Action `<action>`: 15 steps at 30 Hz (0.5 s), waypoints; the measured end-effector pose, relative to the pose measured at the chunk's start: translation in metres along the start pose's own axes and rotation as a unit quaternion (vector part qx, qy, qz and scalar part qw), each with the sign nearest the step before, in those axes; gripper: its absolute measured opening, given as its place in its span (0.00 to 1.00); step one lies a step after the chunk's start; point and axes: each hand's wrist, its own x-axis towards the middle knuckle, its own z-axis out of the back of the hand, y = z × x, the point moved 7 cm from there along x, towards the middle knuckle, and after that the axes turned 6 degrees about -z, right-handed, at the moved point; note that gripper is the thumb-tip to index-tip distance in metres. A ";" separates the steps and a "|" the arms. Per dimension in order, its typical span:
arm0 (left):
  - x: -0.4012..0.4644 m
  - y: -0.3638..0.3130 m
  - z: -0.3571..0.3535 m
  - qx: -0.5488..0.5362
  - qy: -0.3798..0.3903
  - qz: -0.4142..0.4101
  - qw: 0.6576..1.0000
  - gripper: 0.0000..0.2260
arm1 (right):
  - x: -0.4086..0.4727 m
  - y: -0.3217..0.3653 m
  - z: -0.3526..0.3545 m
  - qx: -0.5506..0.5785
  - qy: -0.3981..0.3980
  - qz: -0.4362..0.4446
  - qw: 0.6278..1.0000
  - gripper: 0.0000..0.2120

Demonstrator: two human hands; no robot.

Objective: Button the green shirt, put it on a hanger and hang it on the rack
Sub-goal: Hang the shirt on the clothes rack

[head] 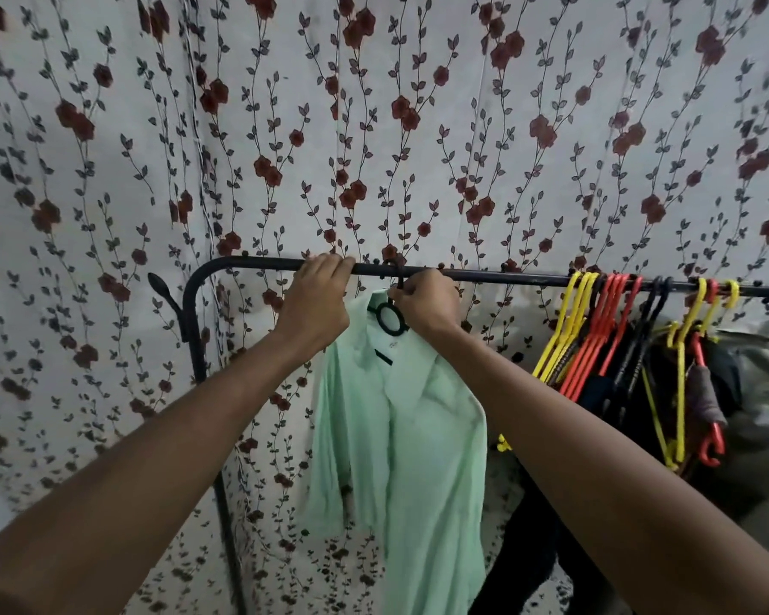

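The pale green shirt (409,437) hangs buttoned on a black hanger (389,319), whose hook is looped over the black rack bar (507,277). My right hand (427,304) pinches the hanger's neck just under the bar, above the collar. My left hand (318,299) grips the rack bar a little left of the hook. The hanger's shoulders are hidden inside the shirt.
Yellow, orange and black hangers (596,330), some with dark clothes, crowd the bar's right part. The rack's left post (196,339) curves down with a side hook (163,288). A floral curtain (374,126) hangs right behind the rack.
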 end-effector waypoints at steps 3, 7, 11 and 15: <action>0.000 0.001 -0.002 0.000 -0.003 -0.002 1.000 0.31 | -0.003 0.003 -0.003 0.005 0.004 0.003 1.000 0.15; -0.003 0.000 -0.002 0.013 0.001 -0.008 1.000 0.32 | -0.006 0.001 0.001 0.002 0.028 0.024 0.999 0.13; -0.007 -0.004 -0.001 0.016 0.018 -0.005 1.000 0.34 | -0.007 -0.003 0.007 0.002 0.040 0.039 0.998 0.12; -0.012 -0.007 0.003 0.007 0.039 0.006 0.999 0.33 | -0.012 -0.009 0.019 -0.002 0.034 0.050 0.998 0.09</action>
